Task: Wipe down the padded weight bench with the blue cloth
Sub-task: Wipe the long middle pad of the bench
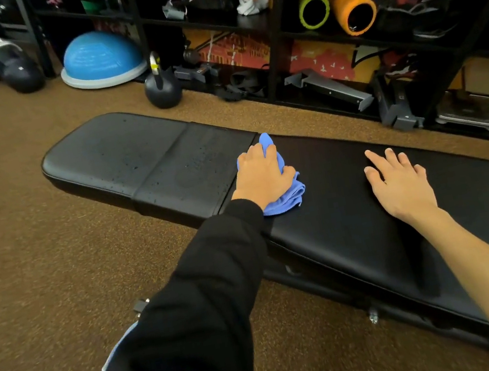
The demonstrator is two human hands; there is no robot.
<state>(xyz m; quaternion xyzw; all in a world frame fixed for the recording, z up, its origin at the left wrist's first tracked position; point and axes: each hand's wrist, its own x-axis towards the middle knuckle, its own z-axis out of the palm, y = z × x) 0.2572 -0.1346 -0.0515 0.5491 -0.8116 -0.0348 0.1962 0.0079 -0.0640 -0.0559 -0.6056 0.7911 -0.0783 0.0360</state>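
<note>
Mid-wipe: my left hand (262, 175) clutches the bunched blue cloth (286, 200) on the bench (112, 149), my right hand (400, 187) flat, fingers spread. Next, I reckon: sweep left across the droplet-speckled pad.

Blue cloth (285, 201), black bench (355, 208), speckled brown carpet (39, 270), black sleeve (196, 324)

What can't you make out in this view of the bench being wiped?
Head view only:
blue cloth: mostly covered by the left hand.
bench: right end cut off by the frame edge; underside hidden by its pad.
rack: lower shelf items too dark and blurred to name.
</note>
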